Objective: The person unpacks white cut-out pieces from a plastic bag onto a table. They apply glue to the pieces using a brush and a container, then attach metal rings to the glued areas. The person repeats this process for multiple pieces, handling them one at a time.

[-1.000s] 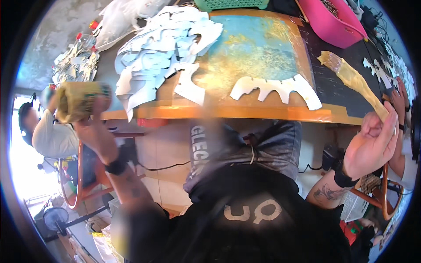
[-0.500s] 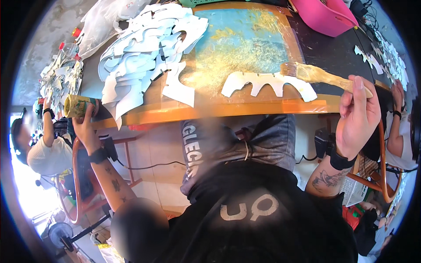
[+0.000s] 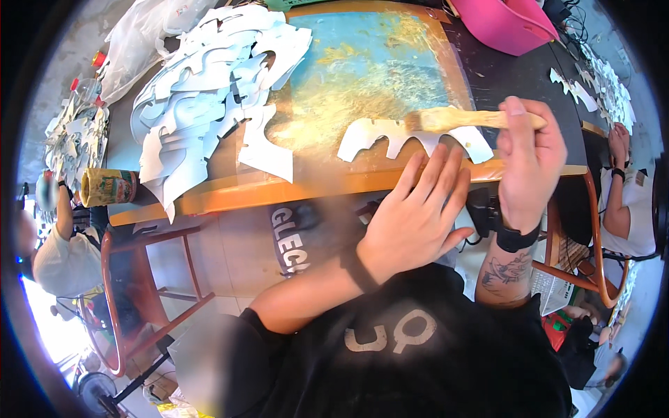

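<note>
Table [image 3: 209, 198] (paint-smeared) bearing cutouts [image 3: 209, 118].

The brush [image 3: 474, 118] has a pale wooden handle and soft bristles, coated with gold paint. The cutout [image 3: 411, 136] under it looks like matt white paper or thin card. The board [image 3: 362, 76] is wood with rough blue and gold paint. At upper right, the basket [image 3: 505, 24] is smooth pink plastic.

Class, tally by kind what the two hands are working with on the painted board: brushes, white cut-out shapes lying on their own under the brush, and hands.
Brush: 1
White cut-out shape: 1
Hands: 2, left hand and right hand
Total: 4
</note>
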Tool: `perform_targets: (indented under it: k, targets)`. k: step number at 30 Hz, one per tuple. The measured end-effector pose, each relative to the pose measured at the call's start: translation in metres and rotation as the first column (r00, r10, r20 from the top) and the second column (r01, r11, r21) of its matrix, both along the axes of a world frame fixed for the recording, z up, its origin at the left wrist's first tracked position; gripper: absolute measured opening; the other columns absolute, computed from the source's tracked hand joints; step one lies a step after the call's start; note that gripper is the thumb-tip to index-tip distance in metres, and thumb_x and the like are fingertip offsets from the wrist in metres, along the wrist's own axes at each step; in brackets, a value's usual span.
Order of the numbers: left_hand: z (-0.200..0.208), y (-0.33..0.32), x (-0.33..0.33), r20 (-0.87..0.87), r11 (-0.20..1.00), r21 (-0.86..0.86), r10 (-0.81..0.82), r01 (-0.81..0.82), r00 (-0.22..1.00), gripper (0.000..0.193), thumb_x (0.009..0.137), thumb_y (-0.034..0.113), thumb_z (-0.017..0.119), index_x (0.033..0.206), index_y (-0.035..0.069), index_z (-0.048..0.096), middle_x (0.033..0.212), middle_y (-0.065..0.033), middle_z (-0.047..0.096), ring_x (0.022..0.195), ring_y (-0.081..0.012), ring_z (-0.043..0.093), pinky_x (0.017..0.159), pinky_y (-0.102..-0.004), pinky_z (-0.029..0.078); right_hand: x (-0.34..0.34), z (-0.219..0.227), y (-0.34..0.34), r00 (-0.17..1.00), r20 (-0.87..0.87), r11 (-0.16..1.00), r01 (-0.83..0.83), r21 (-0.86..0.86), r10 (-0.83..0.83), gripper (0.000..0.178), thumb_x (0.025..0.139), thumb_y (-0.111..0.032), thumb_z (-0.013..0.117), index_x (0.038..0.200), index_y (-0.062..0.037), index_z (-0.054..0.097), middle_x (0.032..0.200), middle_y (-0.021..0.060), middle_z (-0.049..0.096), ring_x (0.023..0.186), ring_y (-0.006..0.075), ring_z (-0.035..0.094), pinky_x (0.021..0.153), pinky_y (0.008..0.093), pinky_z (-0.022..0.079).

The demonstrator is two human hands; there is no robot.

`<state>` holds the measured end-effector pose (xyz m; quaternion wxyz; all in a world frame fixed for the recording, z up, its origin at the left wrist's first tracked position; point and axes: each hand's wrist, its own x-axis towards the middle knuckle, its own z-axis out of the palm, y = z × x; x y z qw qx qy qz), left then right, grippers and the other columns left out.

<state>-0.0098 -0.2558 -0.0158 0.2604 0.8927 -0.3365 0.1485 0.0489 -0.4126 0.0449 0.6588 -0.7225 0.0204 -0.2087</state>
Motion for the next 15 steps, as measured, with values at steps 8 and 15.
perform_targets:
  k: [8,15]
  targets:
    - [-0.019,-0.019,0.001,0.011,0.983,0.155,0.096,-0.096,0.995,0.082,0.09,0.057,0.062,0.145,-0.002,0.049,0.155,-0.0256,0.044,0.144,-0.0403,0.041,0.119,-0.0556,0.029,0.008,0.004,-0.031,0.95,0.247,0.814,0.293,-0.502,-0.189,0.013,0.1,-0.012,0.07,0.098,-0.0001,0.065,0.077,-0.0027,0.06,0.07,0.0017,0.051,0.058,0.021,0.038]
    - [-0.012,-0.031,0.004,0.027,0.979,0.137,0.148,-0.15,0.989,0.074,0.093,0.055,0.058,0.146,0.004,0.052,0.154,-0.0216,0.047,0.138,-0.0412,0.046,0.108,-0.0484,0.037,-0.005,0.007,-0.01,0.989,0.13,0.963,0.095,-0.253,-0.063,0.012,0.101,-0.011,0.069,0.098,-0.0001,0.066,0.079,-0.0045,0.06,0.07,-0.0003,0.048,0.059,0.0175,0.036]
